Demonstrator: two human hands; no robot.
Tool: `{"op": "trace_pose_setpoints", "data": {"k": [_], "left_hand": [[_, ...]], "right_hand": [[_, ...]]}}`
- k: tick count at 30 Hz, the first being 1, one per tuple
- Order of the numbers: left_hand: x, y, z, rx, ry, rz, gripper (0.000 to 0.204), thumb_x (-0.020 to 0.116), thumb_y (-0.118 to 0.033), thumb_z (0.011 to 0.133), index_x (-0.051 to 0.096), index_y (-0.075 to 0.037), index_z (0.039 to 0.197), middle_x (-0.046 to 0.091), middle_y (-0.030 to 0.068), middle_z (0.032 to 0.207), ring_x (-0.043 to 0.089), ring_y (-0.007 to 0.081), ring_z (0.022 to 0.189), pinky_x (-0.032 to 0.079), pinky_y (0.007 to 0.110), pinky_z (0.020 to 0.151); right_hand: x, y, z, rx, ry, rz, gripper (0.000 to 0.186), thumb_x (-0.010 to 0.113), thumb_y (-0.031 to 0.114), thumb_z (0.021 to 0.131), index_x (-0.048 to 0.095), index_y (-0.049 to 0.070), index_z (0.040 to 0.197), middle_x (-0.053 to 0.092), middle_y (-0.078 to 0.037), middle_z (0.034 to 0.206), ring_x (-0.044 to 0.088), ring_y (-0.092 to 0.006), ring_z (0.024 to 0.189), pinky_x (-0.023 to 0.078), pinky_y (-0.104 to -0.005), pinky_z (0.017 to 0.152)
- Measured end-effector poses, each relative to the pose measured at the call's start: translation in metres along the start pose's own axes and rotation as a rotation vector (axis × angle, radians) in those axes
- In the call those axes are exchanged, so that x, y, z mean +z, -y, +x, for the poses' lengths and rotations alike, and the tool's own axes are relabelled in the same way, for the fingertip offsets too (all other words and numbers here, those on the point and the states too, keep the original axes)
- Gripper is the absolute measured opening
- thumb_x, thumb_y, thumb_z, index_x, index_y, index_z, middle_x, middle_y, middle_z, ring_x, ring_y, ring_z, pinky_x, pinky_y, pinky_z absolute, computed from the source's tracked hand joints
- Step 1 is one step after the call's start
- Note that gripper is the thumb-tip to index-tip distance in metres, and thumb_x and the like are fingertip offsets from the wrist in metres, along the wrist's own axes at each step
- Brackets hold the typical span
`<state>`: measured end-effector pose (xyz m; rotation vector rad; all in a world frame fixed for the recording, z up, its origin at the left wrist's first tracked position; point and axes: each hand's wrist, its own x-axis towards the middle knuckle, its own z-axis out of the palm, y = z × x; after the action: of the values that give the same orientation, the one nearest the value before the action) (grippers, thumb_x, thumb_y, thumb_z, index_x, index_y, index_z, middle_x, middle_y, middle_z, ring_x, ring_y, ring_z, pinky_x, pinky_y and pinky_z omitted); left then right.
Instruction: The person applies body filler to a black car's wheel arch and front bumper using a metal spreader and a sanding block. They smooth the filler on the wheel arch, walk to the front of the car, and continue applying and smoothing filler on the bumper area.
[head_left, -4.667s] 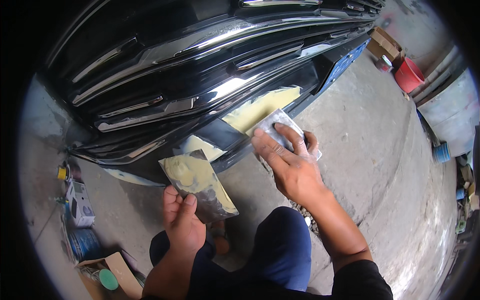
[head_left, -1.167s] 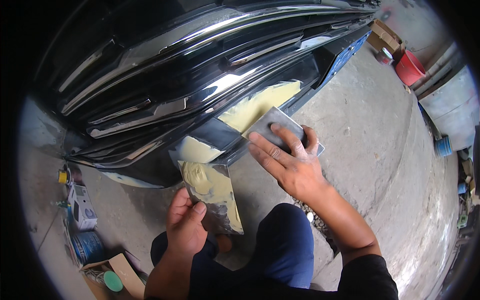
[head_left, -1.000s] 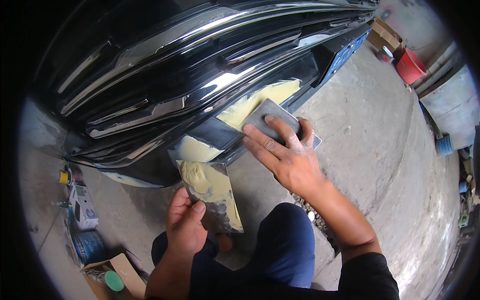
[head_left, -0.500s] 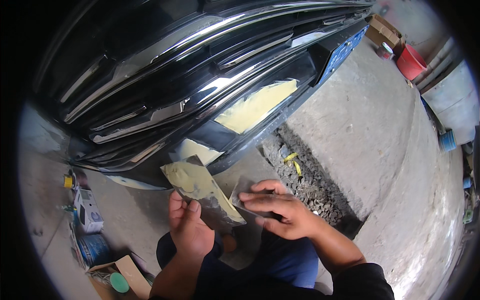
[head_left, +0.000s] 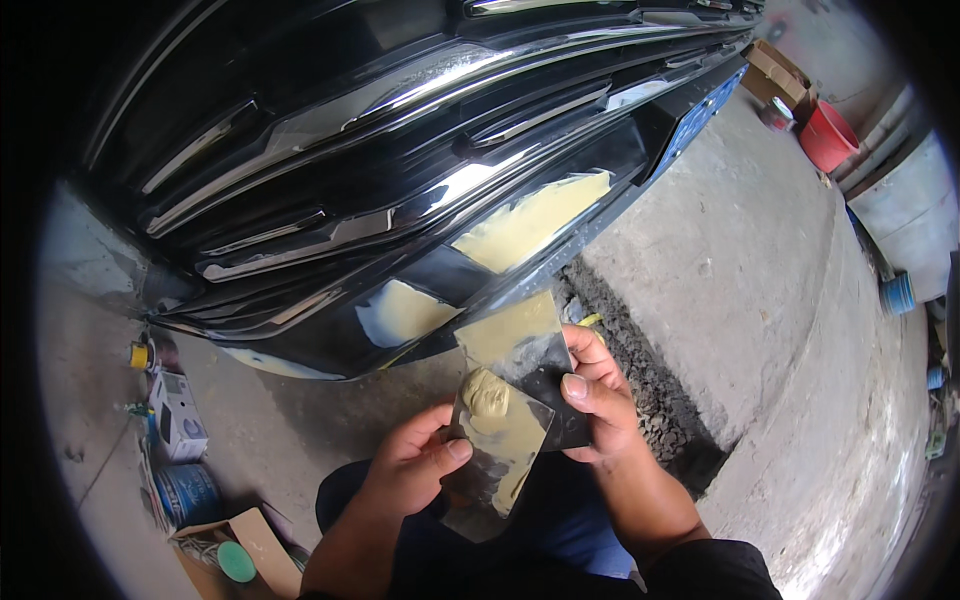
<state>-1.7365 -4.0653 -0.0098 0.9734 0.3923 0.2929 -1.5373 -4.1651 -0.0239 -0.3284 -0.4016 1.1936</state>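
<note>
Clamping one plate (head_left: 510, 450), left hand (head_left: 418, 465) points it up-right lengthwise; right hand (head_left: 608, 408) (clamping another plate (head_left: 525, 345)), up-left.

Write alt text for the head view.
A person's left hand holds a flat plate with a lump of yellowish paste, overlapping a smeared plate in the right hand; beyond them, a black car bumper bears yellowish patches.

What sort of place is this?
Probably a vehicle body-repair workshop: black car front with pale yellow filler-like patches, putty-smeared plate in the left hand, blue can beside an open cardboard box.
</note>
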Motion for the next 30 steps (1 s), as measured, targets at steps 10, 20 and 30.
{"op": "trace_pose_setpoints", "data": {"k": [10,20,30], "left_hand": [[-0.012,-0.015,-0.026,0.072,-0.022,0.073,0.037,0.061,-0.004,0.097,0.058,0.01,0.13,0.061,0.0143,0.13,0.058,0.018,0.12,0.046,0.033,0.101],[-0.025,-0.025,-0.039,0.153,-0.015,0.136,0.032,0.068,-0.009,0.092,0.064,0.011,0.117,0.064,0.015,0.124,0.061,0.0205,0.114,0.045,0.033,0.098],[-0.025,-0.028,-0.031,0.15,0.012,0.228,0.03,0.066,-0.002,0.092,0.064,0.011,0.119,0.062,0.0147,0.124,0.061,0.0193,0.111,0.046,0.032,0.096]], "right_hand": [[-0.011,-0.002,0.036,-0.346,-0.125,-1.349,0.049,0.055,0.006,0.099,0.042,0.0,0.146,0.053,-0.024,0.147,0.064,-0.0185,0.085,0.055,-0.0336,0.077],[0.006,-0.019,0.067,-0.614,0.162,-2.026,0.057,0.069,0.016,0.088,0.054,0.006,0.142,0.047,-0.015,0.154,0.066,-0.0271,0.071,0.056,-0.0349,0.066],[-0.024,-0.012,0.049,-0.6,0.099,-2.064,0.056,0.07,0.016,0.088,0.055,0.008,0.141,0.051,-0.012,0.152,0.062,-0.0276,0.065,0.055,-0.036,0.065]]}}
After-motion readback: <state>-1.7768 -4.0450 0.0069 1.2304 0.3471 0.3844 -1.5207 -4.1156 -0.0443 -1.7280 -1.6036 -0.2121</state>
